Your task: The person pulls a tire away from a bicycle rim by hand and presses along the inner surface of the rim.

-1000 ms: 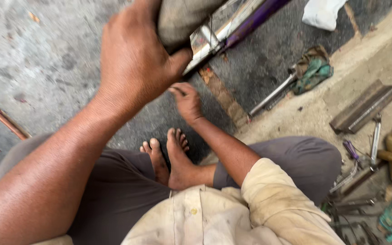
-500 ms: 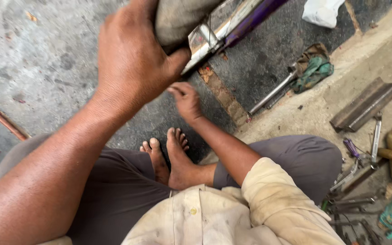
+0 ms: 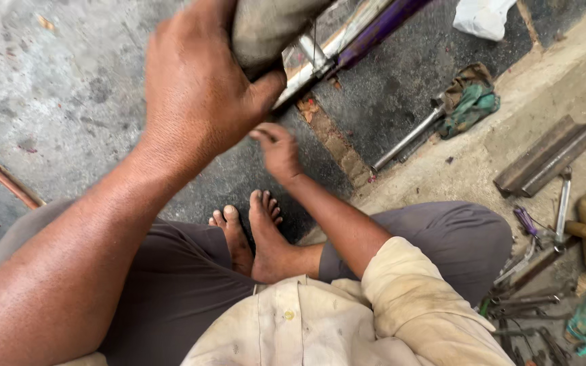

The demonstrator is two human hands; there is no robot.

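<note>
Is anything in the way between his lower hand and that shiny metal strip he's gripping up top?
Nothing visible. The right hand reaches up beneath the chrome strip, with only open air between them. The left hand grips the grey tyre beside it, clear of that gap.

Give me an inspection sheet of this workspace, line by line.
Surface: rough concrete ground with a dark asphalt strip and a paler slab at right.
Job's things: a grey tyre on a metal rim, beside a purple frame tube.
Clutter: metal rod with a green rag, steel angle bars, a spanner, a heap of hand tools, a white bag.
Hands: left hand grips the tyre; right hand is blurred, under the rim, and seems empty.
Cables: nothing seen.
Surroundings: copper-coloured pipe at left; the person's bare feet.
</note>
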